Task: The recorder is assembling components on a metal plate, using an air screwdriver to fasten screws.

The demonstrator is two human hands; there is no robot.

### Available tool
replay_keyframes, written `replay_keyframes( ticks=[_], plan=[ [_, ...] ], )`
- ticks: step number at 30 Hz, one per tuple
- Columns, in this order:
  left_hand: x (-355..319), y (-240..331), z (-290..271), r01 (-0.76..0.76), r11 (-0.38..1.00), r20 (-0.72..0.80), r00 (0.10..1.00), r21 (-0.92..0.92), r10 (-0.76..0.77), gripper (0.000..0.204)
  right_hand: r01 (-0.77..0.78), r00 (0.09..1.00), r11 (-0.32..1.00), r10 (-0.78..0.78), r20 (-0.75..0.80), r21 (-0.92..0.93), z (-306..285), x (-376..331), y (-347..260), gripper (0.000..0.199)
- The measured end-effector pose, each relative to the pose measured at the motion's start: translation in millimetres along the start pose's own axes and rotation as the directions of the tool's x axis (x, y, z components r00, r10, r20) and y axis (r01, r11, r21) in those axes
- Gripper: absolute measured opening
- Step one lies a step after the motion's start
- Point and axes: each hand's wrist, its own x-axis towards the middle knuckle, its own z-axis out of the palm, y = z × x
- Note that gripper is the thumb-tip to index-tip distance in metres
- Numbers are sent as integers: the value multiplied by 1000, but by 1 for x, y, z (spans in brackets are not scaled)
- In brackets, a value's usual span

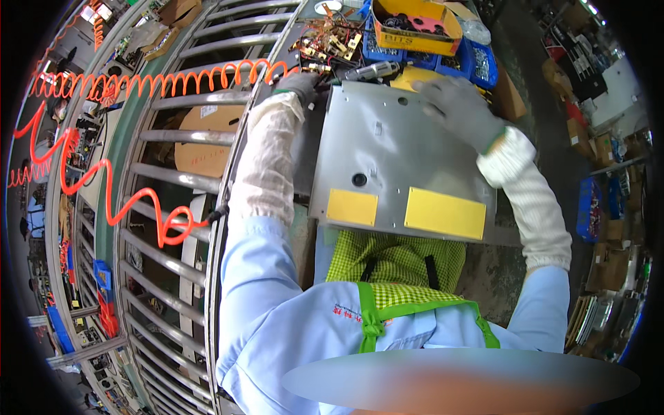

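Observation:
A grey metal panel [387, 145] with holes and two yellow rectangles lies before me, its near edge by my apron. My left hand [297, 86], in a grey glove, is beyond its far left corner with the fingers curled; what they hold, if anything, is hidden. The end of an orange coiled hose [238, 69] reaches that hand. Just right of it, a silver cylindrical tool [373, 70] lies behind the panel. Over the panel's far right part is my gloved right hand [460, 111], fingers apart and slightly bent, close to a yellow piece [415, 77].
A heap of wired parts [332, 43] sits at the far left of the bench. Blue bins [482, 63] of small hardware and a yellow box [415, 34] with dark round parts stand behind the panel. A roller conveyor [187, 176] runs along my left; stocked shelves [605, 180] stand at right.

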Motion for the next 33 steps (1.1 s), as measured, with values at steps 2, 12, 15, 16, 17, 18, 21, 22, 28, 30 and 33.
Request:
replay_keyframes(
  ticks=[2,12,15,16,17,18,21,22,28,30,33],
  plan=[
    [14,4,5,-21,999,61,998,48,18,32,-89,991,996,90,96,-11,32,55,20,47],
    [6,13,-64,-188,964,-276,932,187,235,24,-338,896,926,263,358,168,142,177,48,69],
    [-10,48,-117,-137,939,-433,860,315,271,18,-363,924,847,272,269,388,125,175,65,52],
    [-19,60,-138,-109,928,-510,809,355,291,17,-362,929,843,289,233,397,113,171,67,52],
    [-27,73,-158,-95,891,-714,563,444,416,20,-227,959,874,277,-57,430,97,165,69,49],
    [-37,86,-173,-32,864,-824,284,502,490,23,-155,920,899,283,-272,411,79,153,70,46],
    [-73,124,-181,-246,790,-826,-111,562,553,42,2,786,895,273,-554,445,12,100,78,36],
    [-60,145,-182,-537,690,-873,-262,486,411,31,53,717,916,242,-653,397,-11,77,81,33],
    [48,267,-90,-775,600,-635,569,-201,523,35,-151,559,389,792,-246,909,-82,-62,66,26],
    [102,308,-69,-691,679,-405,710,-247,575,33,-10,476,368,820,-319,930,-78,-87,56,21],
    [166,367,-43,-650,753,-420,713,-98,561,34,126,433,316,836,-339,940,-52,-108,38,19]
  ],
)
